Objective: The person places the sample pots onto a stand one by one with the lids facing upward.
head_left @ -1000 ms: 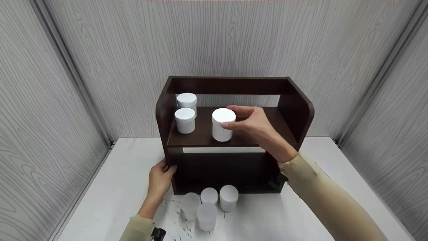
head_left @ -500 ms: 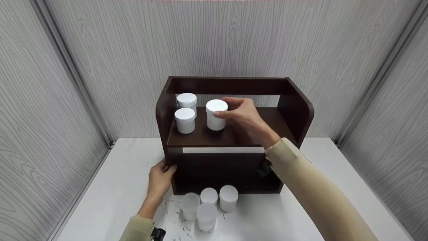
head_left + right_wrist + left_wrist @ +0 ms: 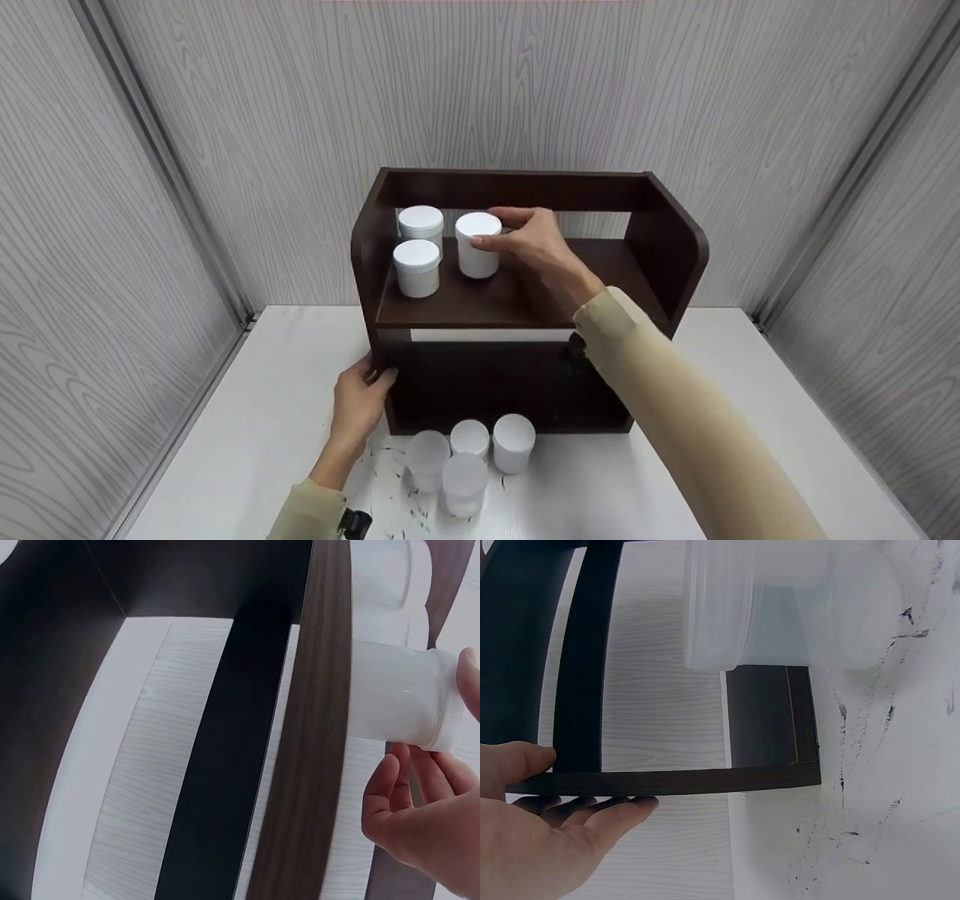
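Note:
My right hand pinches a white lidded jar near its top, thumb in front and fingers behind, over the upper board of a dark brown shelf. Whether the jar's base touches the board I cannot tell. Just left of it stand two more white jars, a front jar and a back jar, against the side panel. Down at the left, my left hand grips the edge of the shelf's side panel, thumb inside and fingers outside.
On the white table, several whitish jars and cups stand before the shelf, among them a cup and a translucent cup. Dark scuff marks lie around them. Grey wood-patterned walls enclose the back and sides.
My right hand has carried the jar back and slightly left, from the board's front toward the rear, beside the two standing jars. My left hand has kept its place on the side panel.

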`<state>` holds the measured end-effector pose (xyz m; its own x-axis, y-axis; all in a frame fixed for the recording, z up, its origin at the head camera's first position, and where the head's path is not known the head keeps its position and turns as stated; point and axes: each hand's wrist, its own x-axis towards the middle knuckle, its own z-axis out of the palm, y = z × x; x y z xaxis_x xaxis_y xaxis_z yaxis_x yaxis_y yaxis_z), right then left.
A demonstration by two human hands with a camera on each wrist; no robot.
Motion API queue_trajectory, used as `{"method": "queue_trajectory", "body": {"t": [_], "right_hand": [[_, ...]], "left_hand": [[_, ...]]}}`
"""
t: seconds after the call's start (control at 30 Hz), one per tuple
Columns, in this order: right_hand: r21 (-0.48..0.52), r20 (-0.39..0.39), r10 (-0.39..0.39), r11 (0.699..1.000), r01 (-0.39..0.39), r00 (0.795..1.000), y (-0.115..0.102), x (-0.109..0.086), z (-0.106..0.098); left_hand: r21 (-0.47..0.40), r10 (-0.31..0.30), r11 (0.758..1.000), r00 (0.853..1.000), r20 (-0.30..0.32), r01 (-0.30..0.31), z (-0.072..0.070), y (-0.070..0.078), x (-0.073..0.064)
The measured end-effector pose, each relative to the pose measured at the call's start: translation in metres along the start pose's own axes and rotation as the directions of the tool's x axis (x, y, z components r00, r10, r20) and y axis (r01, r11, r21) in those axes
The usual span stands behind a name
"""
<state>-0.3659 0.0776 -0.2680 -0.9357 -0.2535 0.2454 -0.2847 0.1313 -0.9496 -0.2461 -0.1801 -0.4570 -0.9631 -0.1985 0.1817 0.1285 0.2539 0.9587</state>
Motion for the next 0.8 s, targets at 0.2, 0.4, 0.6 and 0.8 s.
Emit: {"method": "queue_trajectory", "body": {"t": [0.2, 0.4, 0.6, 0.8], "right_hand": [[0.03, -0.01, 0.036, 0.999, -0.036, 0.999, 0.003, 0.009, 0.003], [0.02, -0.023, 0.047, 0.999, -0.047, 0.999, 0.003, 0.017, 0.009], [0.01, -0.037, 0.061, 0.998, -0.061, 0.997, 0.003, 0.02, 0.013], [0.037, -0.022, 0.061, 0.998, -0.06, 0.998, 0.004, 0.021, 0.016]], "left_hand": [[0.011, 0.004, 1.0, 1.0, -0.005, -0.004, -0.001, 0.002, -0.002], [0.004, 0.008, 1.0, 1.0, -0.013, -0.008, -0.001, 0.004, -0.003], [0.018, 0.004, 1.0, 1.0, -0.008, -0.004, -0.001, 0.003, -0.002], [0.023, 0.006, 1.0, 1.0, -0.001, -0.006, -0.001, 0.002, -0.002]]}}
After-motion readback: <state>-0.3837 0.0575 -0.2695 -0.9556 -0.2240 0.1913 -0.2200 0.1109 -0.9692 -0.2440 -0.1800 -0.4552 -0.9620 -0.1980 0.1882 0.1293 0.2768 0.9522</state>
